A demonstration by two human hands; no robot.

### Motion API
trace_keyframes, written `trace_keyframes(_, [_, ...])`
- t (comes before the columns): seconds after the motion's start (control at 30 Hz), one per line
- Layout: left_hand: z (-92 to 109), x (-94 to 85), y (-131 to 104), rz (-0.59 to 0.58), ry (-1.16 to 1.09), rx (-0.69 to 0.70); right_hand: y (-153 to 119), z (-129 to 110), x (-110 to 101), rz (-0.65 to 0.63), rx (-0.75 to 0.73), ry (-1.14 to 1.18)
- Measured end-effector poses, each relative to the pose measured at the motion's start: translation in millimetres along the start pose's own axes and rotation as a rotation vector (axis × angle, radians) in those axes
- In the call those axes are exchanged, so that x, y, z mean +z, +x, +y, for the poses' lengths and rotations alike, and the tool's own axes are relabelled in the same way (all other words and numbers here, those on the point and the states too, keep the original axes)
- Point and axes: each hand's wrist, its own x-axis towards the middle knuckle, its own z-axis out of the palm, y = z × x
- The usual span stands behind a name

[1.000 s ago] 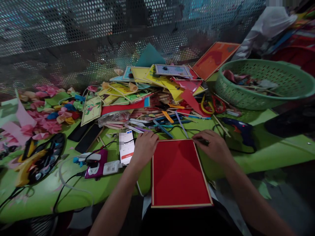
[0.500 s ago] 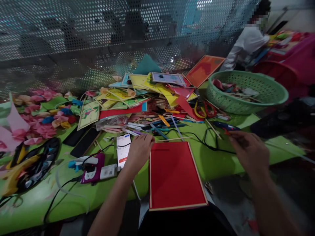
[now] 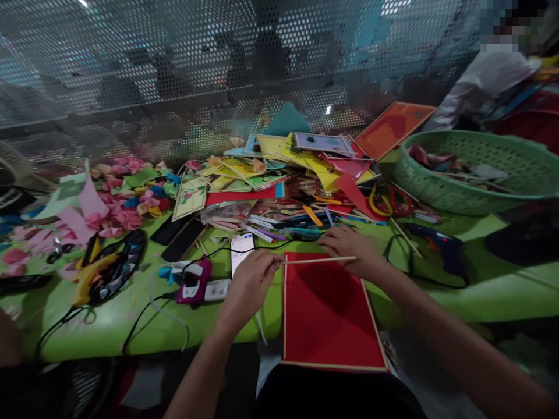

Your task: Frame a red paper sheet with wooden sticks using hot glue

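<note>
A red rectangular sheet (image 3: 325,314) leans from my lap to the table edge, pale thin strips along its left, right and near edges. My left hand (image 3: 253,276) pinches the left end of a thin wooden stick (image 3: 312,260) lying across the sheet's far edge. Over the far right corner is my right hand (image 3: 349,250), fingers bunched and pointing left. The stick's right end passes in front of that hand; what its fingers grip is hidden. Right of it, a dark blue glue gun (image 3: 443,244) rests on the green table (image 3: 236,326).
Behind the hands lie heaped pens and framed paper pictures (image 3: 323,142). A green basket (image 3: 463,195) stands at the right, near scissors (image 3: 379,201). Left are a lit phone (image 3: 241,249), a purple power strip (image 3: 192,291) with cables, and folded paper flowers (image 3: 126,218). Another person (image 3: 493,73) is at the far right.
My right hand has moved left from beside the glue gun to the red sheet's far edge. The stick now lies across that edge, closer to me. The view has shifted left.
</note>
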Motion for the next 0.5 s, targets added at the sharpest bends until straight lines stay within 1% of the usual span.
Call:
trace_keyframes(0.1, [0.6, 14.9, -14.9, -0.069, 0.014, -0.024, 4.7, 9.8, 0.2, 0.034, 0.04, -0.012])
trace_keyframes(0.2, [-1.0, 33.9, -23.6, -0.168, 0.023, 0.03, 4.3, 12.8, -2.8, 0.06, 0.065, -0.005])
trace_keyframes(0.27, [-3.4, 44.7, -27.4, -0.212, 0.024, 0.074, -1.4, 14.6, -7.8, 0.08, 0.076, 0.01])
trace_keyframes(0.33, [-6.2, 52.6, -31.1, -0.23, 0.038, 0.09, -13.5, 20.6, -16.6, 0.106, 0.093, 0.022])
trace_keyframes(0.4, [-8.6, 58.3, -35.3, -0.222, 0.051, 0.089, -32.9, 32.6, -28.7, 0.17, 0.19, 0.041])
trace_keyframes(0.5, [-10.8, 64.4, -42.5, -0.181, 0.043, 0.074, -73.4, 58.7, -47.8, 0.317, 0.471, 0.035])
